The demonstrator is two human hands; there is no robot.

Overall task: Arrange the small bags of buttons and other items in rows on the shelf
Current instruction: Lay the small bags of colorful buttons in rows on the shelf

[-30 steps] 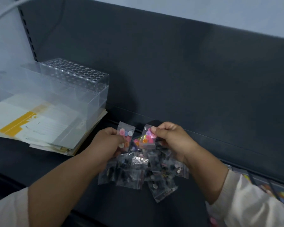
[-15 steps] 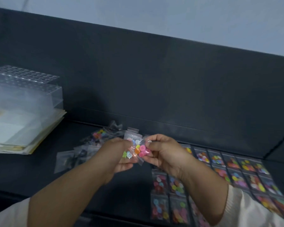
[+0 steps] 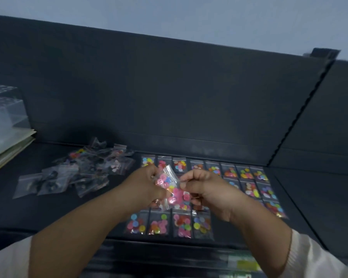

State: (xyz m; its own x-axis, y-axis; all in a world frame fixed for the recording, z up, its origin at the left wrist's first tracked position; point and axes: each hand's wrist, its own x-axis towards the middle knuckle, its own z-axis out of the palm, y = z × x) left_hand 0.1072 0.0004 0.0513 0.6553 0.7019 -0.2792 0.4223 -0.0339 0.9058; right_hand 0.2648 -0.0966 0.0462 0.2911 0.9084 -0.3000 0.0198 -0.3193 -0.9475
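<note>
Both hands are raised over the dark shelf (image 3: 301, 197). My left hand (image 3: 147, 187) grips small clear bags of coloured buttons (image 3: 169, 185), mostly pink ones. My right hand (image 3: 201, 187) pinches the right side of the same bunch. Beneath and behind the hands, bags of coloured buttons lie in neat rows (image 3: 247, 177), with a front row (image 3: 169, 223) near the shelf edge. A loose heap of small bags (image 3: 78, 173), many with dark contents, lies to the left.
A clear plastic box (image 3: 2, 109) sits on a stack of papers (image 3: 10, 145) at the far left. The dark back panel (image 3: 169, 97) rises behind the shelf. A notched upright strip (image 3: 301, 109) divides it from the panel to the right.
The view has swung right, so the loose heap now lies left and more sorted rows show. Both hands carried the button bags from above the heap to above the rows.
</note>
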